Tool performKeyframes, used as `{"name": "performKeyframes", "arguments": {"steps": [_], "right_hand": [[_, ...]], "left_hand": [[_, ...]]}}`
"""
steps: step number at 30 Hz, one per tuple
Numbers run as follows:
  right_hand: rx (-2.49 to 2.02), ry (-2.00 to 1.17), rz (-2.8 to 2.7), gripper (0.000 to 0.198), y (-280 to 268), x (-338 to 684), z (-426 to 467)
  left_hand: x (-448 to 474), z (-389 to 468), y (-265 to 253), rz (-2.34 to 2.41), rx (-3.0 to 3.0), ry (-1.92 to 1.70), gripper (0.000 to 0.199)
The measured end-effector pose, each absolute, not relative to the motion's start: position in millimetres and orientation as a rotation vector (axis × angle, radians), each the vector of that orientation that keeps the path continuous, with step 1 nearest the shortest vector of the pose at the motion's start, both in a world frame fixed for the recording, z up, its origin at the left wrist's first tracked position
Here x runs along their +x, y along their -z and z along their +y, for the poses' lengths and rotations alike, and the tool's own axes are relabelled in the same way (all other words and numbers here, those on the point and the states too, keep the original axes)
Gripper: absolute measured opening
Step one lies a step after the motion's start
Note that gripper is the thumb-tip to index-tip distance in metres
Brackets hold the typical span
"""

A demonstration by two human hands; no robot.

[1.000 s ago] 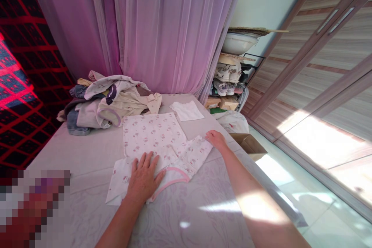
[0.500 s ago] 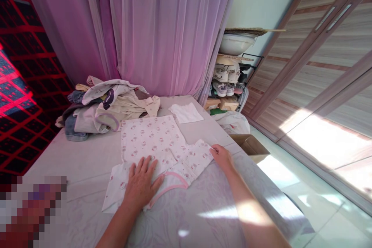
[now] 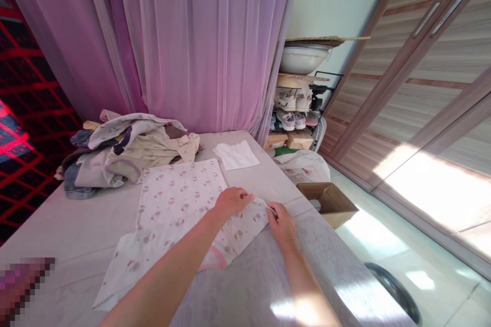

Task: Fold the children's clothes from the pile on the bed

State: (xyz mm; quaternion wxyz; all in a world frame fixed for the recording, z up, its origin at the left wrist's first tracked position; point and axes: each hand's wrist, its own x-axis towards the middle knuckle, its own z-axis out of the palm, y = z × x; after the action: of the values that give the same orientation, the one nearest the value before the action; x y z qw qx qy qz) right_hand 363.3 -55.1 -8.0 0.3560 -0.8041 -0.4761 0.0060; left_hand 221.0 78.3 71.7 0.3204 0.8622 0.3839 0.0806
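Note:
A white child's shirt (image 3: 180, 194) with a small printed pattern and a pink neckline lies spread on the bed (image 3: 245, 291), its neck toward me. My left hand (image 3: 232, 201) reaches across the shirt and pinches the upper edge of the right sleeve. At that sleeve's outer end, my right hand (image 3: 282, 222) grips the cuff corner between thumb and fingers. The sleeve edge runs lifted between both hands. My left forearm covers part of the shirt's middle and neckline.
A rumpled heap of clothes (image 3: 126, 150) lies at the bed's far left. Beyond the shirt is a folded white cloth (image 3: 238, 155). A cardboard box (image 3: 330, 203) stands on the floor to the right, near a shoe rack (image 3: 295, 107). A purple curtain (image 3: 199, 46) hangs behind.
My left hand has left the shirt's chest, where it lay flat, and moved right to the sleeve edge. My right hand still holds the cuff. The view has shifted slightly right.

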Motion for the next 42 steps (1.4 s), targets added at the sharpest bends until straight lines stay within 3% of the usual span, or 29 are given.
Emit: {"name": "performKeyframes", "arguments": {"steps": [3, 9, 17, 22, 26, 32, 42], "right_hand": [[-2.049, -0.042, -1.231, 0.028, 8.3, 364.3, -54.2], [-2.158, -0.09, -1.207, 0.026, 4.2, 366.4, -54.1], [-2.408, -0.2, -1.044, 0.034, -2.6, 366.9, -55.6], [-2.379, -0.035, -1.069, 0.033, -2.5, 369.7, -56.7], [-2.175, 0.167, -1.31, 0.037, -5.8, 364.5, -56.9], [-2.241, -0.046, -1.745, 0.047, -2.0, 342.0, -48.5], [-2.309, 0.038, -1.733, 0.049, -2.6, 338.4, -44.1]], "left_hand": [[246.1, 85.2, -62.5, 1.046, 2.179, -0.163, 0.042], [255.4, 95.8, -44.4, 1.054, 2.016, -0.207, 0.024], [271.7, 96.3, -33.8, 1.087, 2.02, -0.345, 0.028], [252.3, 91.7, -43.6, 0.997, 2.197, -0.398, 0.036], [211.1, 66.6, -32.6, 0.67, 2.711, -0.408, 0.039], [174.2, 31.1, 7.7, 0.6, 2.928, -0.273, 0.06], [143.7, 23.3, 1.3, 0.604, 2.895, -0.192, 0.059]]}}
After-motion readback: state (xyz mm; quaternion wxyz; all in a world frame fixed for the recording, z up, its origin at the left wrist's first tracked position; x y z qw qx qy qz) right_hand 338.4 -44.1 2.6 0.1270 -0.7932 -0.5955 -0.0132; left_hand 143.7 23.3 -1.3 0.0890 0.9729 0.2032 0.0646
